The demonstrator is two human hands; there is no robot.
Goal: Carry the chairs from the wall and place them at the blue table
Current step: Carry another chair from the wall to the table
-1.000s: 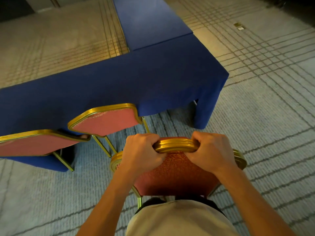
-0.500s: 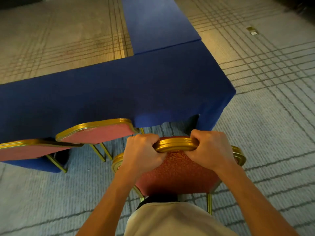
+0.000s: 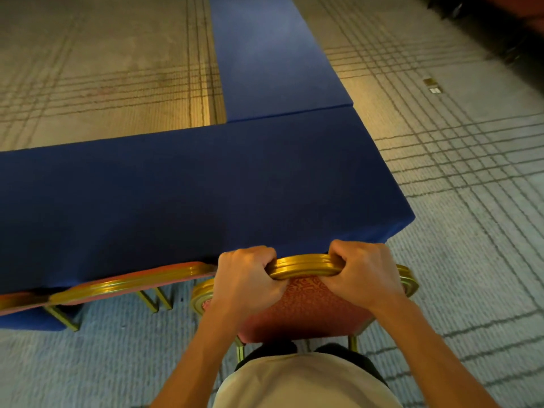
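A red chair (image 3: 303, 313) with a gold frame stands right in front of me, its back facing me. My left hand (image 3: 247, 278) and my right hand (image 3: 360, 272) both grip the gold top rail of its back. The chair's front is hidden under the near edge of the blue table (image 3: 206, 195), close to the table's right corner. Two more red and gold chairs stand at the same edge to the left: a second chair (image 3: 132, 282) and a third chair (image 3: 14, 301).
A second blue-covered table (image 3: 265, 54) runs away from me and joins the near one in an L shape. Patterned carpet (image 3: 471, 201) lies open to the right and behind me. A small floor plate (image 3: 432, 85) sits far right.
I have moved forward with the chair. It has gone from standing clear of the table to being tucked under its edge, and the table fills more of the view.
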